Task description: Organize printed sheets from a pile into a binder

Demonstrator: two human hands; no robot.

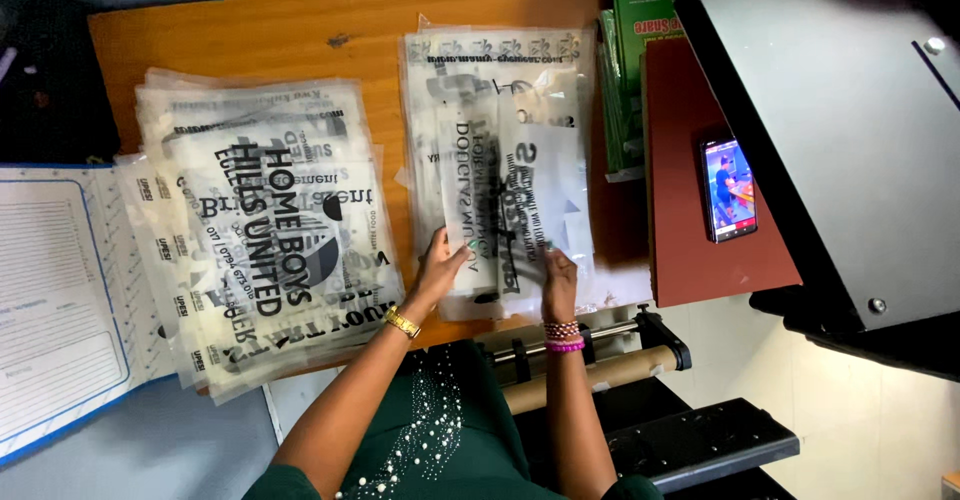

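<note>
Printed transfer film sheets (505,175) lie stacked near the tabletop's (250,35) right edge; the left hand (438,270) and right hand (558,280) each pinch the top sheet's near edge. A larger film pile (260,225) lies toward the left.

A small stack of clear film sheets (505,150) lies in the upper middle of the frame on the orange-brown wood, its long side running up and down the picture. The sheets are see-through with black lettering and dark shapes printed on them, layered so the prints overlap and blur together. The topmost sheet (545,205) sits slightly askew toward the right, glossy with glare, its lower edge near the middle of the frame. Another narrow sheet (472,200) beside it, just left, bears upright lines of dark and greenish lettering, its lower end lifted a little.
</note>
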